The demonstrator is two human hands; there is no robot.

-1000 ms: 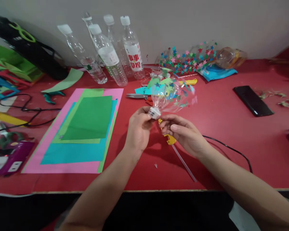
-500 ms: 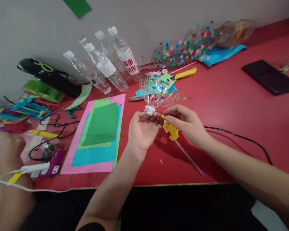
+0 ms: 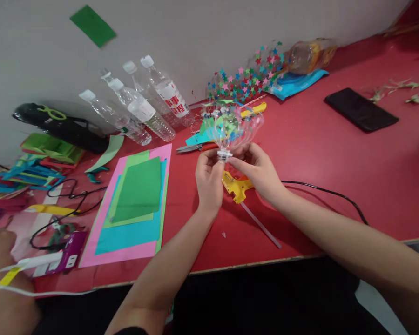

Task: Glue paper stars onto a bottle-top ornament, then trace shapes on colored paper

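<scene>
Between my two hands is a clear plastic bottle top (image 3: 225, 155), its neck towards me and its cut strips fanning out away from me. My left hand (image 3: 209, 179) is closed on the left side of the neck, thumb and fingers pinching it. Closed on the right side of the neck is my right hand (image 3: 260, 170), with its thumb against the white collar. A yellow glue gun (image 3: 236, 187) lies on the table just below my hands, a clear glue stick (image 3: 261, 225) sticking out of it. Scissors (image 3: 190, 148) and coloured paper scraps lie behind the bottle top, partly hidden.
Stacked coloured paper (image 3: 139, 190) lies to the left. Several plastic bottles (image 3: 167, 95) and a black flask (image 3: 61, 125) lean by the wall. A phone (image 3: 361, 109) lies right. A co-worker's hand (image 3: 0, 246) is at the left edge, near a purple power strip (image 3: 70, 251).
My left hand has turned from palm-up to pinching the bottle neck. My right hand has moved from above the glue gun onto the neck. The view has shifted slightly.
</scene>
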